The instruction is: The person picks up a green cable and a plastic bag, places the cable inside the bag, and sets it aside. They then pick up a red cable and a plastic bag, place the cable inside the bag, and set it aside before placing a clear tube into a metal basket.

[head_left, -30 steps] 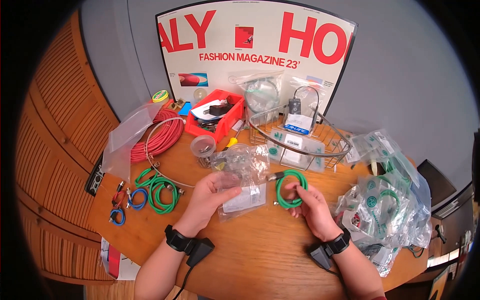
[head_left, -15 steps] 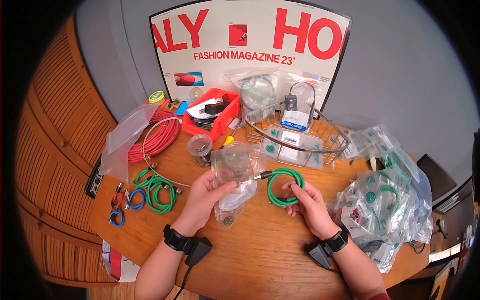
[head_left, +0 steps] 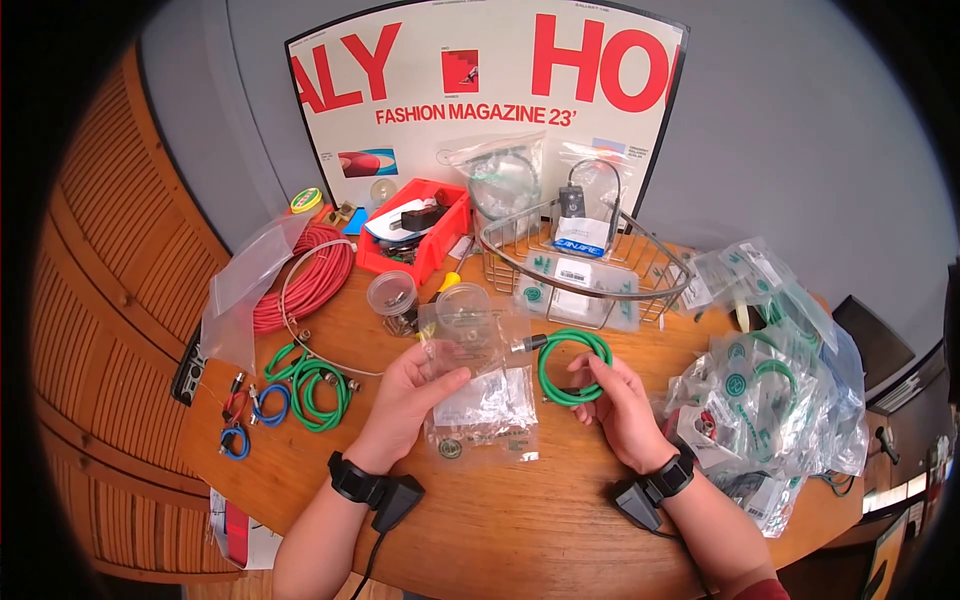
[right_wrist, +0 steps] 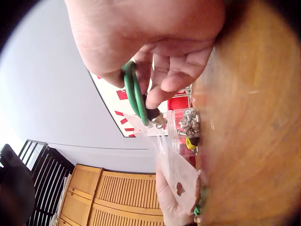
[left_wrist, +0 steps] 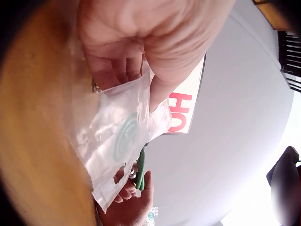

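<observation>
My left hand [head_left: 405, 405] pinches a clear plastic bag [head_left: 487, 410] between thumb and fingers. The bag hangs over the middle of the table and carries a white label and a green round logo, seen also in the left wrist view. In my right hand [head_left: 622, 410] is a coiled green cable [head_left: 605, 350], held at its right side between thumb and fingers. A metal connector [head_left: 524, 344] with a black sleeve points left from the coil, right at the bag's edge. A second connector [right_wrist: 159, 121] shows below the fingers in the right wrist view.
Left on the table [head_left: 500, 530] lie green cables [head_left: 322, 405], small blue cables [head_left: 270, 402] and a red cable coil [head_left: 325, 285]. Behind stand a red bin [head_left: 425, 250], a jar of connectors [right_wrist: 189, 122] and a wire basket [head_left: 600, 293]. Bagged cables [head_left: 760, 400] pile up at right.
The bag has turned and spread out, its label now facing up toward me. The green coil stays in the right hand with its connector near the bag. The head view has shifted slightly.
</observation>
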`<state>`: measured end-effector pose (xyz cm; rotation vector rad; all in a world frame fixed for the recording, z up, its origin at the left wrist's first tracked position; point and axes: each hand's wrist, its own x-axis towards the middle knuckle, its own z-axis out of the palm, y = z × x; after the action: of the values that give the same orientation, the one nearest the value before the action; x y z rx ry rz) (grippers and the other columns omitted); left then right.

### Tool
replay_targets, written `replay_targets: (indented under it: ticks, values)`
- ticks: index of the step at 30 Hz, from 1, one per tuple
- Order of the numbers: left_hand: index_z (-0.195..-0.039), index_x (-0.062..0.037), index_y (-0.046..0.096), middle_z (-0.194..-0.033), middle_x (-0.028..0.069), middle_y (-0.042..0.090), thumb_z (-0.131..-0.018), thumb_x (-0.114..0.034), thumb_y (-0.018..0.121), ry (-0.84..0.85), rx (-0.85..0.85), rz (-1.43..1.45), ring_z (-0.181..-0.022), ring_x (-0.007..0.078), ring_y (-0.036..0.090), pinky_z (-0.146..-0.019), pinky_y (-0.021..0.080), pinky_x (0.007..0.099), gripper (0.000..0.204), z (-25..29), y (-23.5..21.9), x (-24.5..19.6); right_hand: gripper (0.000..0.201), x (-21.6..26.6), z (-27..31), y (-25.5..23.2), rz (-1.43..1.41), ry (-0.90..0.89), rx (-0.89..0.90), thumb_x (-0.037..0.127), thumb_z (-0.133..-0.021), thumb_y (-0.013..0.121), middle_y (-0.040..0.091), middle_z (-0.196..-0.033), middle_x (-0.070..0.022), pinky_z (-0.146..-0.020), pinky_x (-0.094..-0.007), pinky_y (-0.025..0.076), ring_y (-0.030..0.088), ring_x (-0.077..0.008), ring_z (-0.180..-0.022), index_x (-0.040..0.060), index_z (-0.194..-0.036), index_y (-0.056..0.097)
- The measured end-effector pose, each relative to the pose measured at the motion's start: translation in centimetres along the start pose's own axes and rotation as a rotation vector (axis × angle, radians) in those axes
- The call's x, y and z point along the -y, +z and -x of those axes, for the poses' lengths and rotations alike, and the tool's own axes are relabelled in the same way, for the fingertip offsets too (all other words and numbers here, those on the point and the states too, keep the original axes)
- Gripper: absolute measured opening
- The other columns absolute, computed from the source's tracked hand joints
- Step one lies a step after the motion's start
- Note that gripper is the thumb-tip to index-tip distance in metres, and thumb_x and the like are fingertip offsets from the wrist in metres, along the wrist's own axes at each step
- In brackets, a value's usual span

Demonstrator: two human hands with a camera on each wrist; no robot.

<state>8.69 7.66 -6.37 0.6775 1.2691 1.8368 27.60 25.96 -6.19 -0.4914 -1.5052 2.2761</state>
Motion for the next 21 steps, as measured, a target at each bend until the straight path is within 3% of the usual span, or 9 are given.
replay_targets:
  ticks: [4, 11, 21]
  values:
    - [-0.113, -0.0025, 0.056, -0.106, 0.0043, 0.065, -0.089, -0.001, 0.062, 0.015, -0.008, -0.012, -0.093, 0.0086, 0.063, -0.081, 0.050, 0.0234, 0.025, 0.05, 0.10, 0.05, 0.027, -0.18, -0.04, -0.25, -0.137, -0.048, -0.030, 0.029, -0.100, 0.048, 0.058, -0.079, -0.0001, -0.055, -0.0209, 0.041, 0.054, -0.0089, -0.062, 0.0048, -0.103, 0.060]
    - [-0.113, -0.0024, 0.056, -0.102, 0.0030, 0.066, -0.090, -0.002, 0.062, 0.067, -0.077, -0.032, -0.089, 0.0079, 0.063, -0.078, 0.051, 0.0228, 0.024, -0.23, -0.20, 0.45, 0.027, -0.56, 0.07, -0.33, -0.070, -0.073, 0.032, 0.029, -0.099, 0.049, 0.056, -0.077, 0.0008, -0.054, -0.0208, 0.040, 0.052, -0.0083, -0.060, 0.0040, -0.100, 0.060]
    - [-0.113, -0.0017, 0.055, -0.104, 0.0036, 0.065, -0.089, -0.002, 0.063, 0.079, -0.090, -0.024, -0.093, 0.0088, 0.062, -0.082, 0.050, 0.0235, 0.026, -0.25, 0.06, 0.20, 0.028, -0.82, -0.18, -0.36, -0.125, -0.064, -0.046, 0.029, -0.099, 0.049, 0.056, -0.075, 0.0014, -0.051, -0.0205, 0.040, 0.052, -0.0074, -0.059, 0.0039, -0.100, 0.061]
